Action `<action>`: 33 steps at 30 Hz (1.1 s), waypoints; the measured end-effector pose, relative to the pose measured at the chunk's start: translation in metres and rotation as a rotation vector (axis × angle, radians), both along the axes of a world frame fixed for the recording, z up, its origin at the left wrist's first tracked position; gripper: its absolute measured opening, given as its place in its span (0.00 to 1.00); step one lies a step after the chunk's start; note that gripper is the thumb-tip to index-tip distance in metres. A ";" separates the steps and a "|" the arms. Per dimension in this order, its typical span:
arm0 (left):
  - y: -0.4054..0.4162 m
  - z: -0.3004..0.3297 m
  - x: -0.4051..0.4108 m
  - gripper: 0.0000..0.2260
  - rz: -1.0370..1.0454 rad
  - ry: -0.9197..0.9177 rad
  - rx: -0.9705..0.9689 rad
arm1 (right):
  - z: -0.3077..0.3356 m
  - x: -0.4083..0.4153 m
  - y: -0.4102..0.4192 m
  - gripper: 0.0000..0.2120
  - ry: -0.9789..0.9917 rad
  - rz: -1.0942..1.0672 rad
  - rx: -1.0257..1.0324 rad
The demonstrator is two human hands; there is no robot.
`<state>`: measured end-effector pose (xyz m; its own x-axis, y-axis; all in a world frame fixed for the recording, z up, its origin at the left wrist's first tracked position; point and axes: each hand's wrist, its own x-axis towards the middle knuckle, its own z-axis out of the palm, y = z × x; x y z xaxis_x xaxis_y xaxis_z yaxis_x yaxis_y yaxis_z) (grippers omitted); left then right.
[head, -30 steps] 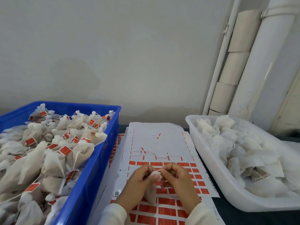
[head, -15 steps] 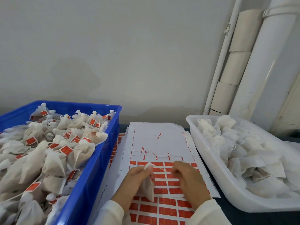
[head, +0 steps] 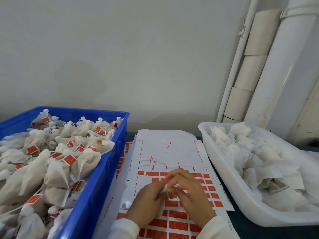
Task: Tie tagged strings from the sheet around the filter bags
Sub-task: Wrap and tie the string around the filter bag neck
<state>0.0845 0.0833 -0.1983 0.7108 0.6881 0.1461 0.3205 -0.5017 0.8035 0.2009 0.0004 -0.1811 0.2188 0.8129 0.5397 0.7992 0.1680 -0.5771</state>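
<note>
Wall: plain and pale behind everything, with white pipes [head: 283,69] and cardboard rolls [head: 253,54] leaning in the right corner.
Table: dark top [head: 241,219], mostly covered.
Sheet [head: 172,147]: white paper lying flat in the middle of the table, between the two bins. Its far part has loose strings and thin red bits. Its near part has rows of red tags [head: 217,203].
Blue bin [head: 107,173]: on the left, just beside the sheet. It is full of tied bags [head: 55,173] with red tags on strings.
White bin [head: 229,180]: on the right, just beside the sheet. It holds a heap of flat white bags [head: 269,163] with no tags.
Left hand [head: 148,199]: over the near part of the sheet, fingers curled and pinching a small white bag [head: 164,188] at its top.
Right hand [head: 189,188]: touching the left hand, fingers bent in at the top of the same bag. A thin string [head: 167,193] shows between the two hands, and the right fingers seem to pinch it.
Sleeves: white cuffs [head: 124,228] at the bottom edge.
</note>
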 end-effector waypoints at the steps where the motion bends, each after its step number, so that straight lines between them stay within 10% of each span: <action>1: -0.001 0.000 0.000 0.09 -0.035 0.052 0.051 | 0.000 0.000 0.000 0.08 0.032 -0.017 -0.007; 12: -0.006 0.012 0.001 0.11 -0.125 -0.154 -0.356 | -0.001 0.006 0.003 0.09 0.651 -0.062 -0.142; 33: 0.001 0.012 -0.001 0.10 0.047 -0.185 -0.563 | -0.013 -0.006 0.006 0.08 0.480 -0.079 -0.031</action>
